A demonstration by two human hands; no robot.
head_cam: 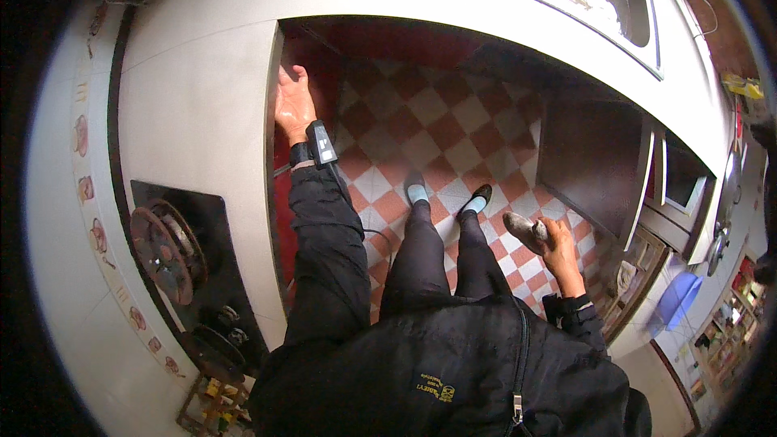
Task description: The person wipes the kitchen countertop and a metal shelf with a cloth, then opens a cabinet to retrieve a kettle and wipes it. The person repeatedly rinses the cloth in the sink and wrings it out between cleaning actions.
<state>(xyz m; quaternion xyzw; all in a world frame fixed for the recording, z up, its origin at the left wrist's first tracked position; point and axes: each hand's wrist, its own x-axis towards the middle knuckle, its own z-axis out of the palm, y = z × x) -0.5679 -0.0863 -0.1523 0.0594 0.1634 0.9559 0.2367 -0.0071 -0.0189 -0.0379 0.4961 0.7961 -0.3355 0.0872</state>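
Note:
My left hand [295, 100] is at the inner edge of the white countertop [200, 91], palm up and wet-looking, with the fingers partly curled; I see nothing in it. A dark strapped device [323, 144] with a cable sits at that wrist. My right hand [561, 252] is low on the right, above the checkered floor [437, 115], closed around a greyish, dirty-looking cloth item [522, 230], perhaps a glove or rag. Part of that item is hidden by the fingers.
A steel sink [619, 6] is set in the counter at the top. A gas stove [212, 267] is on the left counter. At right are an open cabinet door [638, 188], a blue plastic basin [678, 302] and a pot lid [719, 249]. My shoes are on the floor below.

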